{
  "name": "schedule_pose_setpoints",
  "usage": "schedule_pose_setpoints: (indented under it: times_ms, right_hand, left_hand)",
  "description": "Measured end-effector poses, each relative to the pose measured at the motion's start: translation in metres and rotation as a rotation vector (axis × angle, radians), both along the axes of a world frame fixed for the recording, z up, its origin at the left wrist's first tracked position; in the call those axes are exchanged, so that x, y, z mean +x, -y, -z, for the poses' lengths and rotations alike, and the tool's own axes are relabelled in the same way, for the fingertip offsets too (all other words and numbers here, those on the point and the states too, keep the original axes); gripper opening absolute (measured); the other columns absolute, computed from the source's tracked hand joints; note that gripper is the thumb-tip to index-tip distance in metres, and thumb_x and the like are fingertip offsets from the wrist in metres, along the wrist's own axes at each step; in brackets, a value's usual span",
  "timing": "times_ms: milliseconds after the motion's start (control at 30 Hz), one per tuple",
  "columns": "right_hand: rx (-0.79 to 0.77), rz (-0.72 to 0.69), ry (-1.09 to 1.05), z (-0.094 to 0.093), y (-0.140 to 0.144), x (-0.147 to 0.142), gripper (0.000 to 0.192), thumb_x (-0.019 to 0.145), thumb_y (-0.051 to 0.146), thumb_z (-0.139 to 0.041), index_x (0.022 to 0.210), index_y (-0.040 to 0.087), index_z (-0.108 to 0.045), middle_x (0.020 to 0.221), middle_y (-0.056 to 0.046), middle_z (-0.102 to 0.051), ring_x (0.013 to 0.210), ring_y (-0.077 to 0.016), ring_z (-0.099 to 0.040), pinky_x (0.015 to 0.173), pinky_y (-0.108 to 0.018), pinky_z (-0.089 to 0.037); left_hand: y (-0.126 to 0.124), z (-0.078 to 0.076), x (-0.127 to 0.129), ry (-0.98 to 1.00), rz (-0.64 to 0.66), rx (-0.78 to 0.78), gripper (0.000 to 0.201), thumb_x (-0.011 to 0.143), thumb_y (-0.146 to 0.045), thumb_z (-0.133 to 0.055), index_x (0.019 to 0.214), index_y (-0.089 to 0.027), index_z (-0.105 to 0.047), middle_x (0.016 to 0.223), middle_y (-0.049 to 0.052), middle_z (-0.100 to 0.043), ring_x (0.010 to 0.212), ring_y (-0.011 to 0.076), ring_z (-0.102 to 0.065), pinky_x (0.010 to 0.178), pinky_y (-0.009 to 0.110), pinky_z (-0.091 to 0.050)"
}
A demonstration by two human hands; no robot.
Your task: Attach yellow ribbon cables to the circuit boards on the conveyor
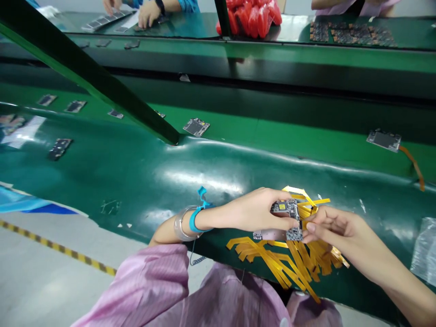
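My left hand (262, 211) grips a small circuit board (292, 209) between thumb and fingers, over the near edge of the green bench. My right hand (334, 227) is closed in a pinch at the board's right edge. A yellow-orange flex ribbon cable (309, 200) runs up from its fingertips; whether the cable is joined to the board is hidden. Below both hands lies a loose pile of the same flex cables (272, 263). A blue wrist strap (195, 220) and a clear bangle circle my left wrist.
Beyond the bench edge, a green conveyor belt (259, 131) carries several boards, one with an orange cable (384, 139). A dark green post (136, 104) slants across the left. A clear plastic bag (425, 250) lies right. Opposite are co-workers' hands (149, 13), red bundles (254, 18) and boards.
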State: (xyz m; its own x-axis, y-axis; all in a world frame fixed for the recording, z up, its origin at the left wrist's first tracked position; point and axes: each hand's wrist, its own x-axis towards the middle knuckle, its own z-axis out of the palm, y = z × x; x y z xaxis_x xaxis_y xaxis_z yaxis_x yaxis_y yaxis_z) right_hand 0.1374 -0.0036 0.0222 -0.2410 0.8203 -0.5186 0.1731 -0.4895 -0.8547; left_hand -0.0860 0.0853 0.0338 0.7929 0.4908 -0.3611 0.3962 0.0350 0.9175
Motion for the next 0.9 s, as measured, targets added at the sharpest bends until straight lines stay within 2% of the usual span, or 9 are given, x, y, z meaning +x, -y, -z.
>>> schedule_pose_setpoints:
  times_ms: [400, 667, 767, 900]
  right_hand:
    - [-0.034, 0.051, -0.054, 0.0062, 0.008, 0.0009, 0.031, 0.086, 0.048, -0.075, 0.077, 0.02, -0.064, 0.081, -0.003, -0.075, 0.081, -0.0186, -0.076, 0.077, -0.03, -0.061]
    - [-0.061, 0.063, -0.118, 0.0082, 0.0064, -0.002, 0.027, 0.086, 0.045, -0.076, 0.078, 0.02, -0.066, 0.083, -0.001, -0.074, 0.082, -0.0165, -0.075, 0.082, -0.03, -0.063]
    - [-0.071, 0.047, -0.121, 0.0059, 0.0058, -0.0042, 0.027, 0.086, 0.044, -0.076, 0.077, 0.02, -0.066, 0.083, -0.001, -0.073, 0.08, -0.0162, -0.074, 0.081, -0.031, -0.064]
    - [-0.053, 0.044, -0.092, 0.0042, 0.0018, -0.0062, 0.03, 0.083, 0.046, -0.077, 0.074, 0.02, -0.065, 0.076, -0.002, -0.071, 0.076, -0.0169, -0.074, 0.077, -0.032, -0.066]
  left_hand:
    - [0.0017, -0.0022, 0.001, -0.03, 0.01, 0.072, 0.018, 0.089, -0.034, -0.064, 0.084, -0.017, -0.059, 0.07, -0.004, -0.056, 0.06, 0.0091, -0.047, 0.052, 0.021, -0.031]
    - [0.0025, -0.0005, 0.001, -0.027, 0.004, 0.062, 0.018, 0.088, -0.033, -0.065, 0.081, -0.018, -0.058, 0.065, -0.006, -0.053, 0.055, 0.0072, -0.042, 0.05, 0.02, -0.031]
    - [0.0029, -0.0001, 0.0012, -0.034, 0.025, 0.026, 0.018, 0.088, -0.034, -0.064, 0.082, -0.018, -0.058, 0.062, -0.007, -0.053, 0.053, 0.0071, -0.043, 0.048, 0.02, -0.03]
    - [0.002, 0.0001, 0.0023, -0.044, 0.0, 0.051, 0.022, 0.085, -0.035, -0.066, 0.077, -0.018, -0.055, 0.065, -0.006, -0.053, 0.056, 0.007, -0.043, 0.05, 0.019, -0.031]
